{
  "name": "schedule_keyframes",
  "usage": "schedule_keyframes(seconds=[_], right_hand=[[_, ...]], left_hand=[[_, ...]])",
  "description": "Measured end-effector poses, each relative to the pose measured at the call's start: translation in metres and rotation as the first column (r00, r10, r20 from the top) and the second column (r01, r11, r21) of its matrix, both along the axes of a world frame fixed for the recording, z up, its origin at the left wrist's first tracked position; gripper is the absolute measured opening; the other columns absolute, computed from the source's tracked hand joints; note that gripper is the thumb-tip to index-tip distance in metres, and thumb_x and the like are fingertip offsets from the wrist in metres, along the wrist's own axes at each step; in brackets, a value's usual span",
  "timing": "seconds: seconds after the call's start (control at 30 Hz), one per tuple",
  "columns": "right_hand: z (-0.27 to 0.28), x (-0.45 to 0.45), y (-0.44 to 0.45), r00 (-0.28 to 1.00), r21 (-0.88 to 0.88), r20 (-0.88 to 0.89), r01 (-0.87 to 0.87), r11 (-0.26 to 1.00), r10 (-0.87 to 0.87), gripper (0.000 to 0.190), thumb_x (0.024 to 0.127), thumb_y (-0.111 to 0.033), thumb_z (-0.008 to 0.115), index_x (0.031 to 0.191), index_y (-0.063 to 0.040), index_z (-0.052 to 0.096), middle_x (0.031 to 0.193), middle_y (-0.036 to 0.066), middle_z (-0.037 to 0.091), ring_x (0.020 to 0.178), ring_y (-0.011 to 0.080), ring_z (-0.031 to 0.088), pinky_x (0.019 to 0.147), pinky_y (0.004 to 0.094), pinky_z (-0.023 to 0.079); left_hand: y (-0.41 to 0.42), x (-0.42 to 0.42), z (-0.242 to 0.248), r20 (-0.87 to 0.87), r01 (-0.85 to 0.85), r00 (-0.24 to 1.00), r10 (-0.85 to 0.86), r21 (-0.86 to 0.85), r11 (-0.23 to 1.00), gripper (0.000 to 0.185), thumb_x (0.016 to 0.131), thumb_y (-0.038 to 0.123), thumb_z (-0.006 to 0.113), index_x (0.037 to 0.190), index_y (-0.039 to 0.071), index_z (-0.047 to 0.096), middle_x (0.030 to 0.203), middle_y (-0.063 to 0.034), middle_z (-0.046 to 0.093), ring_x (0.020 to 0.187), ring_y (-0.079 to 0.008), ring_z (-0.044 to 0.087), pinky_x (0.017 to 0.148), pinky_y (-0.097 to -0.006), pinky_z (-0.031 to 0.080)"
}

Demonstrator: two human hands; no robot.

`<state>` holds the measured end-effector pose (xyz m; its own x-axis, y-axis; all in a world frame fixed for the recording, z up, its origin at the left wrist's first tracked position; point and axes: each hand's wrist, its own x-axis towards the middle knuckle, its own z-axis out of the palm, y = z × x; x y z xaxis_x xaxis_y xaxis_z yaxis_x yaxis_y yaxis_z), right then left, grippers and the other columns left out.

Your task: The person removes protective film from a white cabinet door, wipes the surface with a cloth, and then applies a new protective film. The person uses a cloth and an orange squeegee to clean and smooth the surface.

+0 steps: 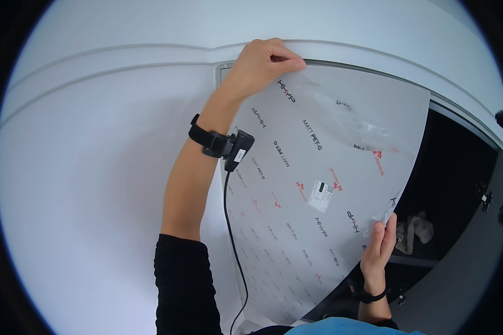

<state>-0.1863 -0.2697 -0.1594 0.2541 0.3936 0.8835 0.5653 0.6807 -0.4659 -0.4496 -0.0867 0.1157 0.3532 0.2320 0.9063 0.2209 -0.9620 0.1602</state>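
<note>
A tall grey cabinet door (293, 167) stands before me, its front covered by clear protective film (360, 125) with repeated black and red print. At the door's top edge, my left hand (272, 63) pinches the film between thumb and fingers. From there the film hangs loose and wrinkled towards the right edge, while lower down it appears to lie flat. My right hand (377, 247) grips the door's right edge, thumb in front and fingers partly hidden, beside a crumpled bit of film. A white label (321, 195) with writing sits mid-door.
A dark cabinet interior (448, 167) shows right of the door, with a grey cloth (415, 232) inside and metal hinges (486, 202) on its side. White wall (88, 188) fills the left. From a black wrist device (237, 150) on my left arm hangs a cable (237, 251).
</note>
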Motion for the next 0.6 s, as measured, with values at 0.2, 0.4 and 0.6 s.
schedule_keyframes(seconds=[0.2, 0.4, 0.6], right_hand=[[0.000, 0.005, 0.000, 0.996, -0.037, -0.025, -0.089, 0.995, 0.089, 0.033, 0.113, -0.026, 0.043, 0.124, 0.003, 0.054, 0.103, 0.004, 0.059, 0.091, 0.0098, 0.049, 0.083, 0.0247, 0.040], [-0.002, 0.006, -0.003, 0.994, -0.051, -0.039, -0.101, 0.994, 0.099, 0.031, 0.112, -0.023, 0.043, 0.124, 0.003, 0.054, 0.104, 0.004, 0.059, 0.092, 0.0097, 0.048, 0.084, 0.0252, 0.041], [0.003, 0.005, -0.006, 0.983, -0.051, -0.041, -0.182, 0.982, 0.180, 0.029, 0.111, -0.021, 0.045, 0.125, 0.004, 0.054, 0.105, 0.005, 0.060, 0.093, 0.0087, 0.050, 0.085, 0.0243, 0.041]], left_hand=[[0.006, -0.009, 0.000, 0.004, 0.145, 0.989, -0.145, -0.113, 0.983, 0.015, 0.091, 0.020, 0.078, 0.097, 0.006, 0.083, 0.092, 0.0009, 0.065, 0.082, -0.0107, 0.056, 0.073, -0.0256, 0.044], [-0.005, 0.012, -0.009, 0.095, 0.078, 0.994, -0.063, -0.170, 0.982, 0.017, 0.092, 0.021, 0.078, 0.098, 0.006, 0.083, 0.095, 0.0000, 0.067, 0.086, -0.0110, 0.057, 0.078, -0.0265, 0.047], [0.004, 0.002, -0.005, 0.051, 0.066, 0.997, -0.059, -0.147, 0.987, 0.016, 0.093, 0.021, 0.078, 0.099, 0.007, 0.083, 0.094, 0.0022, 0.064, 0.087, -0.0104, 0.056, 0.079, -0.0256, 0.046]])
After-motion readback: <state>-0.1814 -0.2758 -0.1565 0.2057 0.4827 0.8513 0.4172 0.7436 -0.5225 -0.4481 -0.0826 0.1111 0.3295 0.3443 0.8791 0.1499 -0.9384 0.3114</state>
